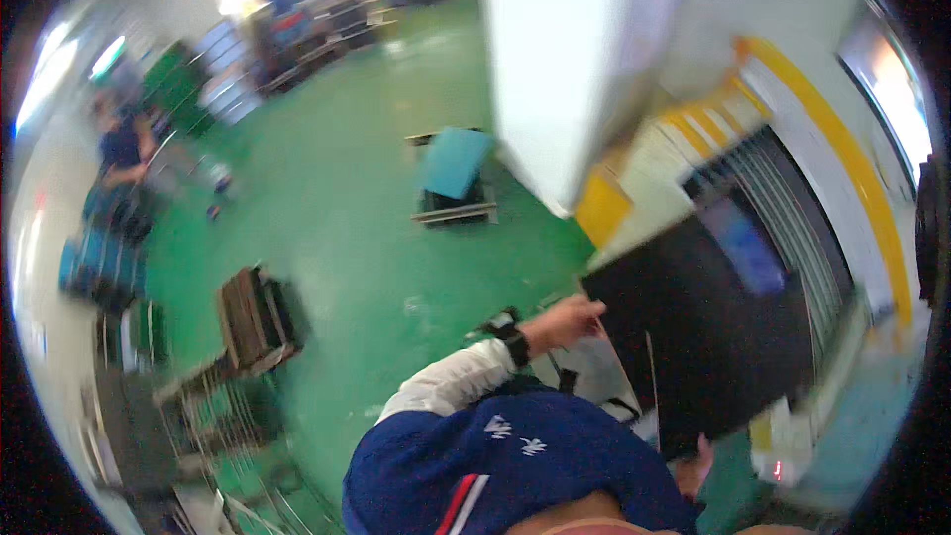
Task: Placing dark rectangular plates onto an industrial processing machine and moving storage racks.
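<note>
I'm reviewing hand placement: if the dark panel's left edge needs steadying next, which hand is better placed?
Probably the left. The left hand is right at that edge of the dark panel, while the right hand, partly hidden, is by its near end.

A smooth, mostly matt surface is shown by the black panel (pixel 713 337). The jacket (pixel 565 446) is made of matt, dark blue cloth. On the smooth green floor (pixel 347 198), a slight gloss can be noticed.
</note>
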Demonstrator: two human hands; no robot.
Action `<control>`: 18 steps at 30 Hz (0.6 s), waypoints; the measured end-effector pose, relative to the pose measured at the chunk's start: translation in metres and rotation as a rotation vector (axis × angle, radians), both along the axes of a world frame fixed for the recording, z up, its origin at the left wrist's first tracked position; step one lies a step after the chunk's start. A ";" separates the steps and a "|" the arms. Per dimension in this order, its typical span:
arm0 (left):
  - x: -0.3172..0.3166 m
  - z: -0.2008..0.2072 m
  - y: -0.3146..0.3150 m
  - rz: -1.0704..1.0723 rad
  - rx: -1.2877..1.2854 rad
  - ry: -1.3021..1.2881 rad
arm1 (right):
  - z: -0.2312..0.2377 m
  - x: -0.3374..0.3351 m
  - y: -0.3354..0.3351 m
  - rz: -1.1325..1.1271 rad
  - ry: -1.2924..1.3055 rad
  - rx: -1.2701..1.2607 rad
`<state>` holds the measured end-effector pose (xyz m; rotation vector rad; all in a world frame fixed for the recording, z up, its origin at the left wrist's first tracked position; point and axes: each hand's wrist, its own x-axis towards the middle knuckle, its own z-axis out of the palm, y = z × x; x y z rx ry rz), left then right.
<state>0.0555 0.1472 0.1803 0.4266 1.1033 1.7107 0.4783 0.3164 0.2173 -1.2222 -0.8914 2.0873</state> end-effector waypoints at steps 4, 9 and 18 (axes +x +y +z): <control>-0.012 -0.013 0.008 -0.047 0.008 -0.133 | 0.026 -0.009 -0.002 -0.074 -0.119 0.378; -0.008 -0.008 0.038 -0.035 0.126 -0.229 | -0.003 0.029 0.036 -0.436 0.118 0.111; -0.007 -0.008 0.084 -0.081 0.154 -0.018 | -0.033 0.036 0.019 -0.637 0.416 -0.034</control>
